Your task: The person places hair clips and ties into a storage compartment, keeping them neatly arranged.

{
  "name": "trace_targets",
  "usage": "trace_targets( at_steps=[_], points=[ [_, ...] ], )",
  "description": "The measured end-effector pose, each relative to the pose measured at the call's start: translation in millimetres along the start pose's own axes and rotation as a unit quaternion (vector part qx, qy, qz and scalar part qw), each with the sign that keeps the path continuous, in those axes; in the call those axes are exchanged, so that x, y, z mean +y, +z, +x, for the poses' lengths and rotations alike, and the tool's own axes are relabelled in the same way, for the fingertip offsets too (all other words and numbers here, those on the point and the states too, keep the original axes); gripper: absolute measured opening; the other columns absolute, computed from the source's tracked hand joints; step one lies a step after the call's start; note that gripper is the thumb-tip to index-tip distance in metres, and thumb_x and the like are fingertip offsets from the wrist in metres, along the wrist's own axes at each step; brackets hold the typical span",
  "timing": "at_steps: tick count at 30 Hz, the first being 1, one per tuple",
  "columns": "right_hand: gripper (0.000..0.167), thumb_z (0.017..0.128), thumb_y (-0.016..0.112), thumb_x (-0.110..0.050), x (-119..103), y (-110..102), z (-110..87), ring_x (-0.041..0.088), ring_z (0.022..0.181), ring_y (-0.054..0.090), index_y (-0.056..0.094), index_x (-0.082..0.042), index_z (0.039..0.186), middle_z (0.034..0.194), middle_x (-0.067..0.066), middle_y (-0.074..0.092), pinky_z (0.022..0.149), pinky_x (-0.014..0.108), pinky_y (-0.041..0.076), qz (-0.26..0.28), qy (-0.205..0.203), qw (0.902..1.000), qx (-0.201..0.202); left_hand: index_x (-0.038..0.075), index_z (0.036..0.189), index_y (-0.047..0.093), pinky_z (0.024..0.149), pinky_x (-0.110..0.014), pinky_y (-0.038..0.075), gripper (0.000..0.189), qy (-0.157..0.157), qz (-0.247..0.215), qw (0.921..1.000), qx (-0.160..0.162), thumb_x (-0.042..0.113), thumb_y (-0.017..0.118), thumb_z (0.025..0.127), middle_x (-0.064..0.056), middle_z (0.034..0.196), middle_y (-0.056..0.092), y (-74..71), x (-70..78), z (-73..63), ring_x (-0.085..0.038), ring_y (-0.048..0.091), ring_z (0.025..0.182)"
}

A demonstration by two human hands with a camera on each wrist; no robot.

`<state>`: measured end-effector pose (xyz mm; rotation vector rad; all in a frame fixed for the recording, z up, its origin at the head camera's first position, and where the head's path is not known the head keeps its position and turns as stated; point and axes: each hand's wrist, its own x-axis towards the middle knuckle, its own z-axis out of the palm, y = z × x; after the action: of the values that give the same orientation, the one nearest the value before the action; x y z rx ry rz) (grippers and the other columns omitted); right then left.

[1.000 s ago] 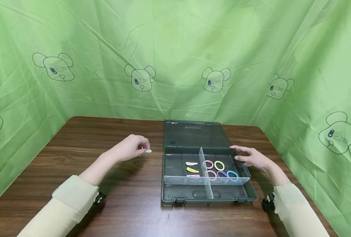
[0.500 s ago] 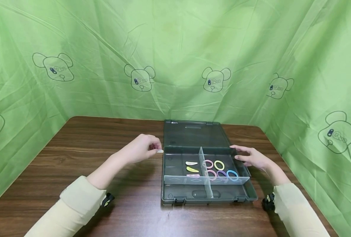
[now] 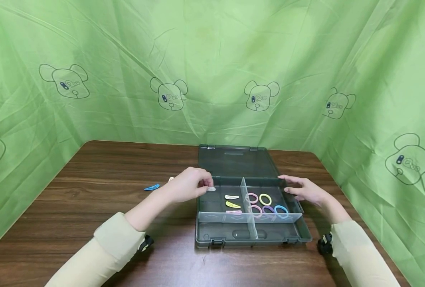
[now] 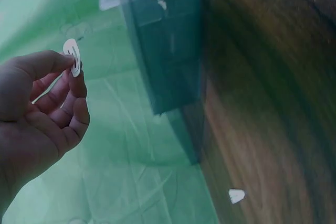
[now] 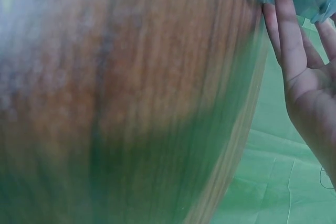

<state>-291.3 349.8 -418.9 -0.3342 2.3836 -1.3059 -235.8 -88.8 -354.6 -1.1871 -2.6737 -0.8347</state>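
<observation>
Between thumb and fingers my left hand pinches a white snap hair clip, over the back left compartment of a dark see-through organizer box. In that compartment lie a white hair clip, a yellow hair clip and a pink hair clip, the last seen partly through the divider. Several hair ties, among them a yellow hair tie and a blue hair tie, lie in the compartment to the right. At the box's right side, my right hand touches the rim with extended fingers.
On the brown wooden table, left of the box, are a blue hair clip and a pale clip, half hidden by the left arm. The box lid lies folded back. Green cloth encloses the table's far side and ends.
My left hand has carried the white hair clip rightward from above the table to over the box, uncovering the blue and pale clips. The right hand has stayed at the box.
</observation>
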Motion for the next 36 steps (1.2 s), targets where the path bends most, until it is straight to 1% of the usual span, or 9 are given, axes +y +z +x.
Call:
trace_targets(
  at_steps=[5,9,13,19,27,34,36],
  points=[
    [0.052,0.093,0.060,-0.022,1,1,0.7,0.026,0.104,0.059,0.043,-0.020,0.141,0.144,0.024,0.030,0.080,0.037,0.052,-0.001,0.000,1.0000,0.001,0.014,0.082,0.065,0.064,-0.020,0.046,0.009,0.000,-0.009,0.9992,-0.038,0.006,0.064,0.084,0.010,0.074,0.061,15.6,-3.3,8.8,-0.003,0.053,0.067],
    [0.052,0.092,0.061,-0.022,2,1,1.8,0.023,0.102,0.059,0.043,-0.020,0.141,0.143,0.023,0.033,0.079,0.035,0.052,0.000,-0.001,1.0000,0.005,0.016,0.079,0.064,0.062,-0.019,0.044,0.010,0.006,0.003,0.9982,-0.059,0.007,0.064,0.084,0.012,0.069,0.057,27.5,-9.4,14.6,-0.003,0.051,0.065],
    [0.052,0.092,0.061,-0.023,2,1,1.8,0.025,0.104,0.058,0.043,-0.020,0.141,0.143,0.023,0.032,0.081,0.036,0.051,-0.006,0.000,1.0000,0.006,0.018,0.077,0.064,0.061,-0.017,0.043,0.011,0.011,0.016,0.9970,-0.075,0.008,0.065,0.082,0.013,0.066,0.054,36.1,-14.7,18.4,-0.004,0.051,0.064],
    [0.051,0.093,0.060,-0.024,1,1,1.2,0.029,0.110,0.056,0.043,-0.023,0.141,0.144,0.023,0.032,0.084,0.039,0.050,-0.013,0.005,0.9999,0.006,0.016,0.075,0.063,0.061,-0.016,0.044,0.012,0.023,0.010,0.9934,-0.112,0.009,0.065,0.084,0.012,0.067,0.055,43.3,-22.0,21.2,-0.002,0.050,0.064],
    [0.052,0.092,0.061,-0.024,2,0,1.3,0.026,0.105,0.059,0.043,-0.022,0.141,0.144,0.023,0.031,0.082,0.037,0.052,-0.002,0.004,1.0000,0.004,0.016,0.077,0.064,0.061,-0.014,0.045,0.010,0.047,-0.017,0.9844,-0.169,0.012,0.068,0.085,0.013,0.064,0.056,50.3,-33.8,25.6,0.003,0.052,0.061],
    [0.052,0.092,0.061,-0.024,3,0,1.3,0.025,0.103,0.060,0.043,-0.024,0.141,0.143,0.019,0.033,0.081,0.037,0.052,0.000,0.014,0.9998,0.010,0.016,0.076,0.066,0.060,-0.014,0.045,0.010,0.046,-0.006,0.9773,-0.207,0.009,0.070,0.083,0.013,0.065,0.057,53.3,-30.3,26.3,0.003,0.050,0.061],
    [0.053,0.092,0.061,-0.024,3,-1,1.0,0.024,0.104,0.059,0.042,-0.022,0.142,0.144,0.021,0.031,0.081,0.037,0.052,-0.004,0.009,0.9999,0.007,0.015,0.076,0.066,0.060,-0.014,0.045,0.010,0.047,-0.004,0.9759,-0.213,0.009,0.070,0.082,0.012,0.064,0.057,53.6,-28.3,25.8,0.002,0.050,0.060]
  ],
)
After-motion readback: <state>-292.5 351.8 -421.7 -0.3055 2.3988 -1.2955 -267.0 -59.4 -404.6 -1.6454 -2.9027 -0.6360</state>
